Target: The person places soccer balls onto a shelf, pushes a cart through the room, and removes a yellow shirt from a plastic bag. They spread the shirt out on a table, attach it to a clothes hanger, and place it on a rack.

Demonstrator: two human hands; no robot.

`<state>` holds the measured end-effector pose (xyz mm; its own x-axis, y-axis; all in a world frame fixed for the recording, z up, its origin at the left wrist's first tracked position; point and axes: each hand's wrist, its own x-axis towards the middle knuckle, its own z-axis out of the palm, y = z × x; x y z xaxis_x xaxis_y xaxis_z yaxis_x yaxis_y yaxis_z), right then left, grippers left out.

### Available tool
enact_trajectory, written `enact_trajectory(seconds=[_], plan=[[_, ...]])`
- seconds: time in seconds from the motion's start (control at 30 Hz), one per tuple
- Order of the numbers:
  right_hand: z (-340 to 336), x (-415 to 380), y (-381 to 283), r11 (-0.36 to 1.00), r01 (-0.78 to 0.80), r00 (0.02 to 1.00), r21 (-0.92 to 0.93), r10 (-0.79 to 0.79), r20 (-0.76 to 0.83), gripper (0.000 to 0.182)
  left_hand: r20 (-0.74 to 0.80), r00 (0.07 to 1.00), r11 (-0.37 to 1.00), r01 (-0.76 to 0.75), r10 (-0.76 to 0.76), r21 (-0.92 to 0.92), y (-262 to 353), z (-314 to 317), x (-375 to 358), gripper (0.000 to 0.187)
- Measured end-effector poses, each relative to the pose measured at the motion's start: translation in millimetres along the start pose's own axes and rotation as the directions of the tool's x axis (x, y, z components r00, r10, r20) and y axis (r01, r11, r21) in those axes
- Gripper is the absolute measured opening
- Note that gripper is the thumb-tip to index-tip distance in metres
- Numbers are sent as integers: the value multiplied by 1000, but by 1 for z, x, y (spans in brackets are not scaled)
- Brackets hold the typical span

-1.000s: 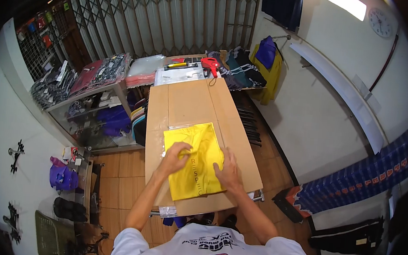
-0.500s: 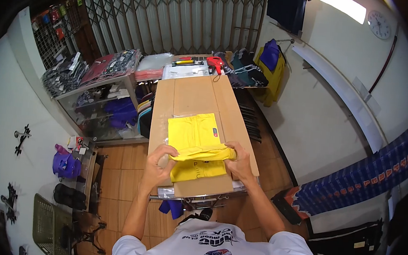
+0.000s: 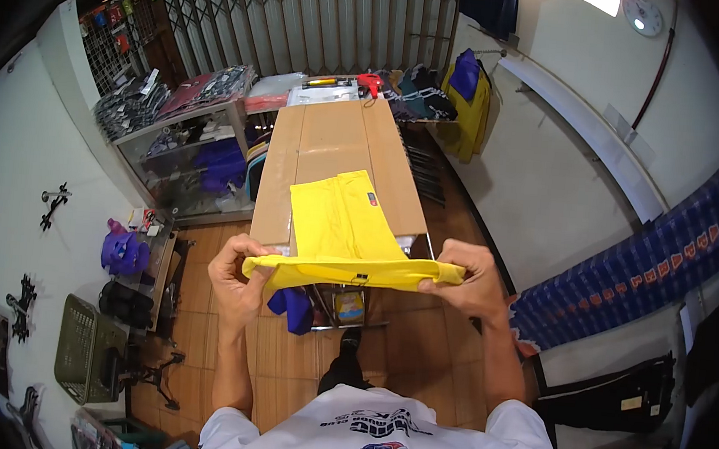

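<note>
A yellow shirt [image 3: 339, 214] lies partly on the cardboard-topped table [image 3: 324, 141], with a small dark logo patch near its far right corner. Its near end is lifted and stretched wide past the table's front edge. My left hand [image 3: 239, 278] is closed on the left corner of that end, thumb and fingers pinching the cloth. At the right corner my right hand [image 3: 469, 282] pinches the fabric in the same way. Between the hands the raised hem runs almost straight, and small dark print shows below its middle. The underside of the lifted cloth is mostly hidden.
A red tool [image 3: 370, 83] rests beside plastic packets at the table's far end. To the left stands a glass cabinet [image 3: 180, 164] topped with bagged clothes. A blue lettered roll or banner [image 3: 626, 267] runs along the right. A green basket [image 3: 87, 355] stands lower left.
Both hands have pulled back toward my body and moved further apart, drawing the shirt's near end off the table edge and stretching it wider. My view has shifted slightly.
</note>
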<state>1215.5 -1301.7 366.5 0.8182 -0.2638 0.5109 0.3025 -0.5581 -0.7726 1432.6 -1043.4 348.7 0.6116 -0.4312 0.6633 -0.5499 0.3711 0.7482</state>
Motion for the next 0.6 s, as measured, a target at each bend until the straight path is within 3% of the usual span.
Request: enact_trajectory(seconds=[0.03,0.13,0.2,0.3,0.33,0.4,0.5,0.57,0.6], plan=[[-5,-6,-6,996,67,998,-51,-68,-10,22,5,1000,1000,7,-7,6,10,-1,-4,11],[-25,-21,-26,1000,10,1000,-27,-10,23,21,-5,996,992,-88,89,91,44,-7,-5,19],[-32,-19,-40,970,90,996,224,-81,-48,19,27,993,968,-121,118,219,65,-12,-1,15],[-45,-11,-67,937,73,997,342,-61,-45,23,36,989,927,-146,143,345,99,-13,13,9],[-49,-8,-65,934,74,997,350,-64,-40,23,133,977,862,-211,167,462,107,-19,19,11],[-64,-4,-58,942,17,999,334,0,-52,33,243,952,771,-296,187,564,125,-20,28,20],[-75,8,-65,967,63,990,248,-28,-142,41,393,917,693,-332,76,640,136,-34,41,37],[-82,12,-64,991,77,988,106,-62,-143,43,407,913,601,-324,-3,730,140,-38,46,44],[-84,15,-63,993,82,991,88,-72,-111,35,360,933,612,-266,-33,744,140,-39,46,43]])
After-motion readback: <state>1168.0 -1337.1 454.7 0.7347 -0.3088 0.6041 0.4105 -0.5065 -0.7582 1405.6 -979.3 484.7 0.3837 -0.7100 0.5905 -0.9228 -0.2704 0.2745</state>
